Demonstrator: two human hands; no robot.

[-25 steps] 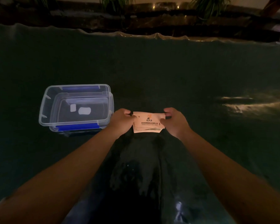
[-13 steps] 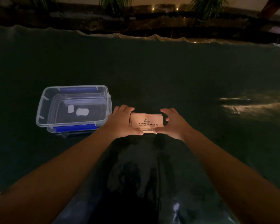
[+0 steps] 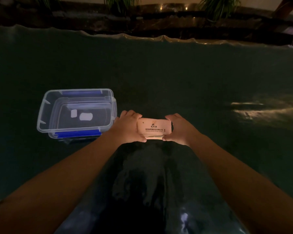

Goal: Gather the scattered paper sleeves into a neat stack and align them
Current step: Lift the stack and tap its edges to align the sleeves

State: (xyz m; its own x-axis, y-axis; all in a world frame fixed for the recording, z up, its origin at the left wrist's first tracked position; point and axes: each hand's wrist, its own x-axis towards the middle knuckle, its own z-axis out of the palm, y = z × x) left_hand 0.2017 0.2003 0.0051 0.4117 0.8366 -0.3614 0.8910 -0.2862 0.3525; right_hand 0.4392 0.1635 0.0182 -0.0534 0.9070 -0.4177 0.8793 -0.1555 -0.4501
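A small stack of pale orange paper sleeves with dark printed text sits at the centre of the dark table. My left hand cups the stack's left end, thumb along its near edge. Gripping the right end in the same way is my right hand. The stack is squeezed between both hands, its top face tilted toward me. Several sleeve edges show at the near side.
A clear plastic box with blue latches stands open just left of my left hand, nested on its lid. The dark table cloth stretches all round. Plants and a ledge lie beyond the far edge.
The sleeves were fanned and uneven a second ago. Both hands have shifted from pinching the ends to cupping them, and the stack now looks squarer and thicker.
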